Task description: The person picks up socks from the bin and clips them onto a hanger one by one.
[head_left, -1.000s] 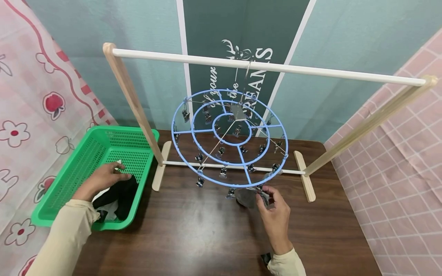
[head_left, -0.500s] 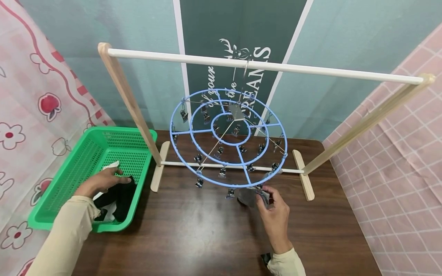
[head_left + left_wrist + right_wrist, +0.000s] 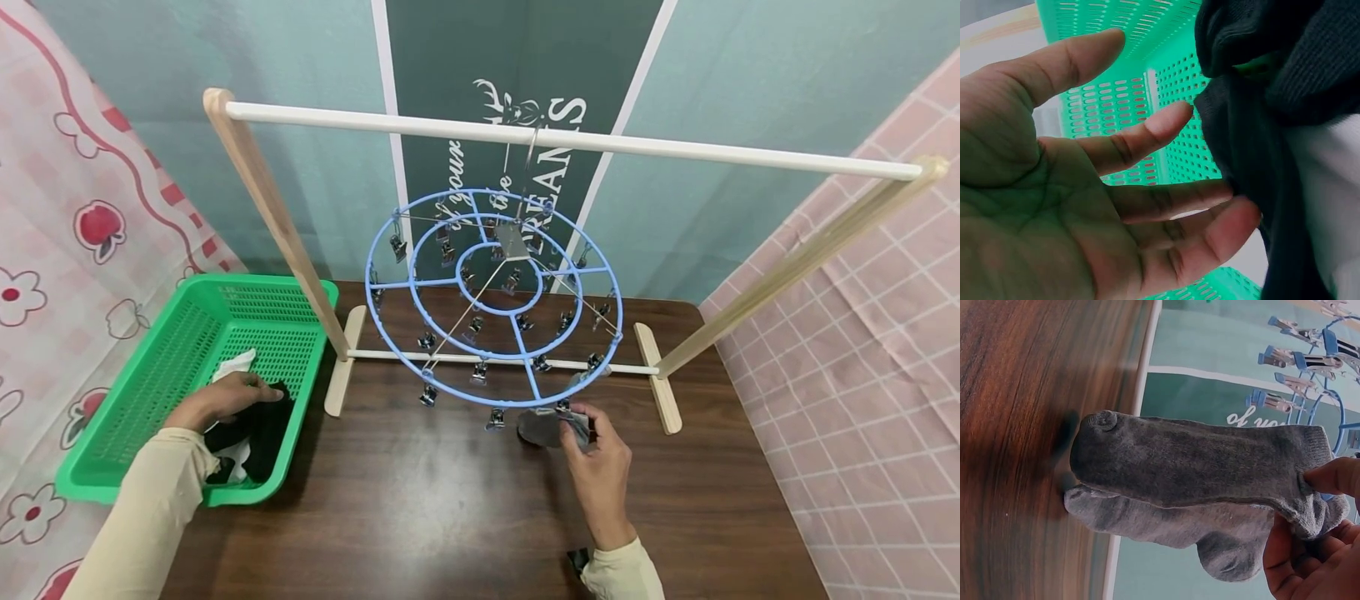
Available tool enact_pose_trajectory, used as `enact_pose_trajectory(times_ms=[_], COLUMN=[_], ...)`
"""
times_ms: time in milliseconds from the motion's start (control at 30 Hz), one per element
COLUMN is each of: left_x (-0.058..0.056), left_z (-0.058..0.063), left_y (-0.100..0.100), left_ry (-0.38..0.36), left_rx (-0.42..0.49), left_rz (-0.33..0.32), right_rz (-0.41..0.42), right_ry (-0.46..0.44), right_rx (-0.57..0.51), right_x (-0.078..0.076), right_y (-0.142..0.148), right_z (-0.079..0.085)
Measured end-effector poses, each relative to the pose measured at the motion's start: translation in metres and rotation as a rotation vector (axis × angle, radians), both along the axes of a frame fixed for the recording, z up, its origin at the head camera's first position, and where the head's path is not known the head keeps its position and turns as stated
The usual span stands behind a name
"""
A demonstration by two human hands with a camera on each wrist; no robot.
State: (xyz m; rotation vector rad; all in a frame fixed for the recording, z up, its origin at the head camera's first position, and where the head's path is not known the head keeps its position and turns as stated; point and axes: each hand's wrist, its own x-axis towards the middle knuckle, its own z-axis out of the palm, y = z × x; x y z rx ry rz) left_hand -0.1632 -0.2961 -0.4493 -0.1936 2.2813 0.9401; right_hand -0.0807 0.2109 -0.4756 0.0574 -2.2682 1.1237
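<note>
The nearest stretch of the brown table (image 3: 450, 533) lies between the two sleeves, running from the green basket (image 3: 153, 358) across to the pink checked cloth (image 3: 862, 392). In the basket, black cloth (image 3: 270, 433) and white cloth (image 3: 236, 364) lie bunched, with perforated floor showing farther in. The left hand (image 3: 225, 398) is inside the rim, fingers spread and gripping nothing, tips right at the black cloth; contact is hard to judge. The right hand (image 3: 596, 462) pinches two gray socks (image 3: 1185, 459) at the cuff end, toes hanging tablewards, by the near edge of the round blue hanger (image 3: 523, 358); whether a clip bites them cannot be told. Beyond, a white bar (image 3: 630, 144) carries the hanger before a teal curtain (image 3: 322, 50).
</note>
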Motion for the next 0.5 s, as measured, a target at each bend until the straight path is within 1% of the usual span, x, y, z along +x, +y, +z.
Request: enact_pose_trajectory(times_ms=[167, 233, 333, 500], left_x=[-0.0002, -0.0001, -0.0001, 0.0003], left_z=[-0.0019, -0.0024, -0.0039, -0.0068], left_y=[-0.0028, -0.003, -0.0024, -0.0014], left_ry=[-0.053, -0.063, -0.058, 0.002], left_rx=[-0.046, -0.06, -0.08, -0.135], left_rz=[-0.008, -0.007, -0.009, -0.046], right_rz=[-0.016, -0.023, -0.034, -0.043], right_ry=[-0.001, 0.002, 0.005, -0.003], right_rx=[-0.009, -0.011, -0.01, -0.011], right_x=[0.0002, 0.0, -0.0003, -0.0007], right_y=[0.0014, 0.0023, 0.0036, 0.0046], right_z=[-0.0005, -0.0007, -0.0006, -0.0005])
